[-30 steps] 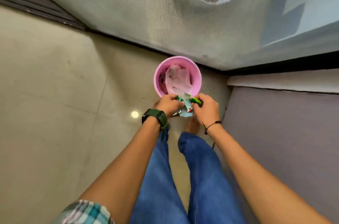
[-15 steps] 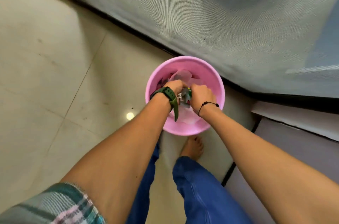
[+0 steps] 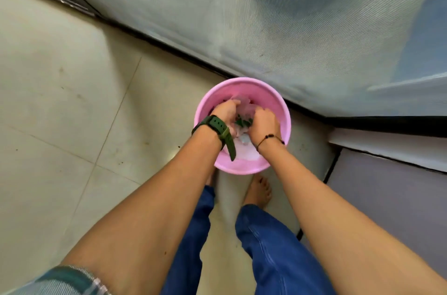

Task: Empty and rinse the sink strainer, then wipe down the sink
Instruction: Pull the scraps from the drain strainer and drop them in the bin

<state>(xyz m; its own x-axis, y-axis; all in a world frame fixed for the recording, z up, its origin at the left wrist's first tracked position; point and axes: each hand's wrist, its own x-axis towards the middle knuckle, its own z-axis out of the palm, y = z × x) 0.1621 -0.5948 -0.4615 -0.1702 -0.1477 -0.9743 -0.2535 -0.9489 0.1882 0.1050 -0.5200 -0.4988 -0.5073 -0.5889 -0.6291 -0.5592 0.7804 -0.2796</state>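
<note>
Sink strainer: not identifiable here; if present, it is hidden between the two hands down in the bin.

Pale tiled floor (image 3: 60, 101): open room to the left; a dark sill and a grey mesh screen (image 3: 290, 28) close off the far side, and a grey cabinet front (image 3: 387, 210) stands close on the right.

Round pink plastic bin (image 3: 280, 113): stands on the floor just beside the sill, bare feet near its front rim, a pale liner inside.

Left hand (image 3: 225, 113), green-strapped watch at the wrist, and right hand (image 3: 264, 123), thin dark cord bracelet: both below the rim, fingers curled around green and whitish scraps (image 3: 244, 122). Whether either grips anything firm, cannot tell.

Judgement: emptying step. Keep hands low inside so the scraps drop on the liner, not the tiles; lift straight up, clearing the rim; withdraw leftward.
</note>
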